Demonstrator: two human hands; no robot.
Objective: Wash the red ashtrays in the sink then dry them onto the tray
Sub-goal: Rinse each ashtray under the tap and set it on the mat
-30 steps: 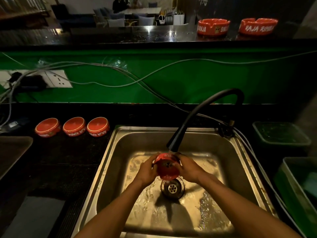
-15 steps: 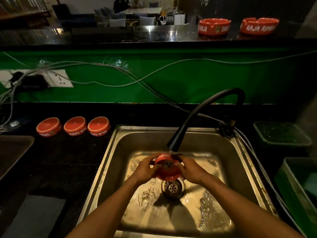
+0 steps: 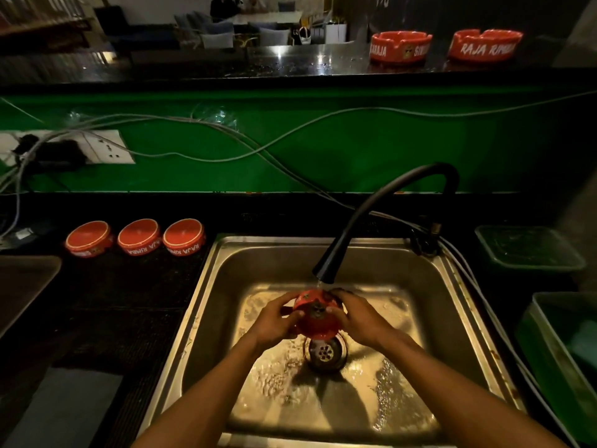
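A red ashtray (image 3: 318,320) is tilted under the running black faucet (image 3: 326,270), above the drain of the steel sink (image 3: 213,286). My left hand (image 3: 276,321) grips its left side and my right hand (image 3: 360,318) grips its right side. Three more red ashtrays (image 3: 137,237) lie upside down in a row on the dark counter left of the sink. Two red ashtrays (image 3: 447,46) stand upright on the high bar top at the back right. A dark tray (image 3: 22,286) lies at the left edge.
Cables run along the green wall above a socket (image 3: 106,150). Two green plastic bins (image 3: 529,250) stand right of the sink. Water pools on the sink floor around the drain (image 3: 324,352).
The ashtray has been turned a little between both hands under the water; the hands stay in the same place over the drain.
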